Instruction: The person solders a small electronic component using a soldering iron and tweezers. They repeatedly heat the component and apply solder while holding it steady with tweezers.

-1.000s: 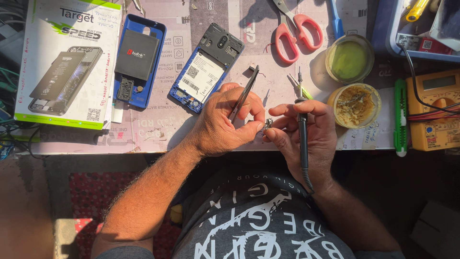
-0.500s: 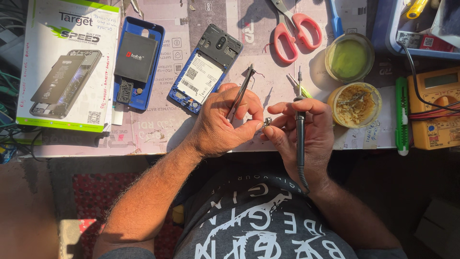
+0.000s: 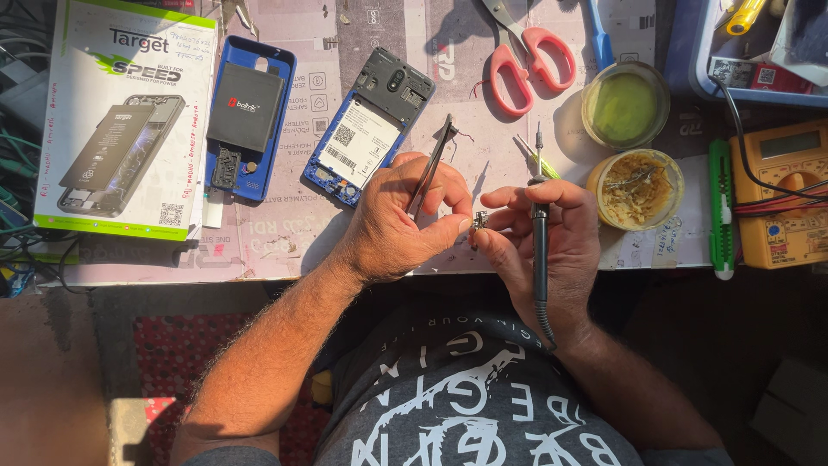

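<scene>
Both hands pinch a tiny part at mid-frame, just over the table's near edge.

The left hand (image 3: 401, 220) grips tweezers (image 3: 431, 168), long axis slanting toward the upper right, and helps steady the small part (image 3: 479, 221). The right hand (image 3: 552, 246) is wrapped around a soldering iron (image 3: 539, 233), tip pointing to the top of the frame, apparently parked clear of the work while its fingertips hold the part.

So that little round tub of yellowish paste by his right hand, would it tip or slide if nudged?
The tub looks low and wide, so it would probably slide rather than tip. It seems small and light, so a slight push should move it. The paste inside looks thick and clumpy, so it likely would not slosh out.
</scene>
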